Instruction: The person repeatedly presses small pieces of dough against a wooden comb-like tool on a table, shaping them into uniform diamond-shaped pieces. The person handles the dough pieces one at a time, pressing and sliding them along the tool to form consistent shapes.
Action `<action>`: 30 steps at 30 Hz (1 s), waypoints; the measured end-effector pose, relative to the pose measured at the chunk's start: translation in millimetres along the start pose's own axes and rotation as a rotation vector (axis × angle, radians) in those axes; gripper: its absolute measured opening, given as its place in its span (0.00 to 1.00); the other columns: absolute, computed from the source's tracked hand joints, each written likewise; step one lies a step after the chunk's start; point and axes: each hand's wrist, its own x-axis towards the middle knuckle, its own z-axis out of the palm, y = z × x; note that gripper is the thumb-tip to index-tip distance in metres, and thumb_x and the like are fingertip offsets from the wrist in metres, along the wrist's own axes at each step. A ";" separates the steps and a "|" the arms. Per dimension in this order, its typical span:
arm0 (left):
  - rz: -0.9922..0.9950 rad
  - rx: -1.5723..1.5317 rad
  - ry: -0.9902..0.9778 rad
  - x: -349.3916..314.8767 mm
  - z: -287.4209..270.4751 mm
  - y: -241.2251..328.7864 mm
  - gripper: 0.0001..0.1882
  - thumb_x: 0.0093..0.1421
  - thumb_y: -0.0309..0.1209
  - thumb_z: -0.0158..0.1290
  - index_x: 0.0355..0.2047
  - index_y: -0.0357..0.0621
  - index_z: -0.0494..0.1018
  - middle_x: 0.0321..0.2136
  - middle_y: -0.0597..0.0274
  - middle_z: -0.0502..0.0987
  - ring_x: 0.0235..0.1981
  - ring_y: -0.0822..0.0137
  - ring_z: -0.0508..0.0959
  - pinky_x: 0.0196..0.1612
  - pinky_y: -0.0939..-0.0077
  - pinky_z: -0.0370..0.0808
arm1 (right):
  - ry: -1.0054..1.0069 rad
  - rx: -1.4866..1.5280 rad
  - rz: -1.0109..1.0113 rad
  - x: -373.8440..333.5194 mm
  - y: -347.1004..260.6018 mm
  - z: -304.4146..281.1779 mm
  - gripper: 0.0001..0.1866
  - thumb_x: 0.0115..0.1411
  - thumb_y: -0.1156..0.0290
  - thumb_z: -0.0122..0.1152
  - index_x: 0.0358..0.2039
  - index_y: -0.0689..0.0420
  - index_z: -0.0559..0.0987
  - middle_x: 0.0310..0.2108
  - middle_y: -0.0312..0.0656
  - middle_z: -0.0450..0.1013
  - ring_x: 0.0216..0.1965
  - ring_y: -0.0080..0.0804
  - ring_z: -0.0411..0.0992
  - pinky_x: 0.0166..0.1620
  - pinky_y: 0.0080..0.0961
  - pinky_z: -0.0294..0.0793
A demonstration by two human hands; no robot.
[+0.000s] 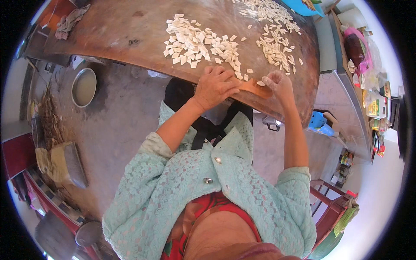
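While flat pieces (190,41) wait, curled pieces (277,47) build up at the right

Although plenty of curled pieces lie in 2 loose groups at the right side of the bench (108,26), the work looks only part done. A large heap of flat pieces, apparently dough, sits near the middle, seemingly unshaped, and several trail from it toward the left hand (216,86). That hand is closed around the left end of a wooden tool (255,89) at the bench's near edge. At the tool's other end, the right hand (279,84) has its fingertips drawn narrow beside 1 pale piece (261,83); whether they pinch it cannot be told. Judging by the heaps, a good share is shaped and a good share is left.
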 end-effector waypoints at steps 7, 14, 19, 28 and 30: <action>0.006 0.019 0.004 1.3 -1.0 2.2 0.14 0.52 0.45 0.64 0.38 0.61 0.82 0.40 0.74 0.76 0.45 0.66 0.74 0.48 0.63 0.67 | 0.253 -0.267 -0.514 15.1 -28.1 11.3 0.10 0.61 0.69 0.65 0.41 0.57 0.84 0.39 0.41 0.80 0.41 0.39 0.78 0.45 0.34 0.76; 0.013 0.023 0.002 1.4 -3.0 2.2 0.14 0.53 0.46 0.62 0.38 0.59 0.82 0.41 0.73 0.76 0.45 0.66 0.74 0.49 0.64 0.67 | -0.088 -0.246 -0.170 25.5 -32.6 30.5 0.08 0.57 0.67 0.68 0.35 0.57 0.83 0.37 0.42 0.75 0.42 0.43 0.75 0.47 0.37 0.73; 0.006 0.033 0.008 -0.1 -3.4 2.0 0.14 0.53 0.46 0.62 0.38 0.59 0.82 0.41 0.73 0.76 0.45 0.66 0.73 0.49 0.64 0.67 | -0.095 -0.297 -0.174 3.5 -42.8 15.1 0.11 0.57 0.64 0.68 0.32 0.58 0.80 0.34 0.43 0.73 0.38 0.44 0.74 0.43 0.38 0.72; 0.009 0.055 -0.013 -1.3 -2.8 2.5 0.14 0.52 0.46 0.63 0.39 0.61 0.82 0.41 0.73 0.75 0.45 0.65 0.73 0.49 0.63 0.67 | -0.135 -0.445 -0.063 -16.6 -45.3 2.7 0.16 0.55 0.59 0.71 0.28 0.57 0.76 0.30 0.43 0.73 0.33 0.44 0.72 0.38 0.39 0.70; 0.003 0.057 -0.027 0.0 -3.1 3.4 0.14 0.53 0.46 0.63 0.39 0.61 0.82 0.41 0.74 0.75 0.45 0.65 0.73 0.49 0.63 0.67 | -0.120 -0.473 0.018 -10.3 -48.9 0.3 0.17 0.54 0.58 0.73 0.28 0.56 0.76 0.27 0.41 0.73 0.31 0.42 0.72 0.36 0.37 0.70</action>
